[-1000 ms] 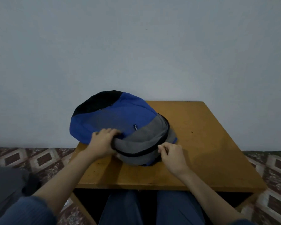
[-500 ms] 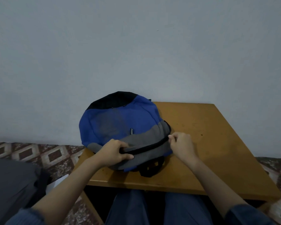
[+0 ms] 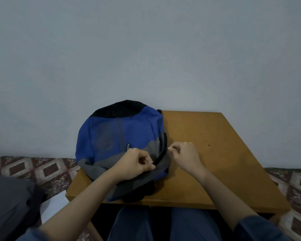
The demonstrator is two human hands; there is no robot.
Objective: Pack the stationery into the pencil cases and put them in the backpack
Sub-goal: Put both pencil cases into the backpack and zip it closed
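Observation:
A blue, grey and black backpack point(image 3: 109, 136) lies flat on the left part of a small wooden table point(image 3: 207, 164), hanging over its left edge. My left hand point(image 3: 134, 162) grips the grey fabric beside the black zip line near the backpack's front. My right hand point(image 3: 182, 153) pinches something small at the zip point(image 3: 163, 148) on the backpack's right side; the pull itself is too small to make out. No pencil cases or stationery are in sight.
The table stands against a plain grey wall. A patterned tiled floor point(image 3: 42, 169) shows on both sides. A dark cloth heap point(image 3: 10, 206) and a white sheet point(image 3: 54, 206) lie on the floor at the left. My legs are under the table's front edge.
The backpack has turned so its length runs away from me. My right hand has travelled along the zip from the front round to the right side. My left hand shifted right along the fabric.

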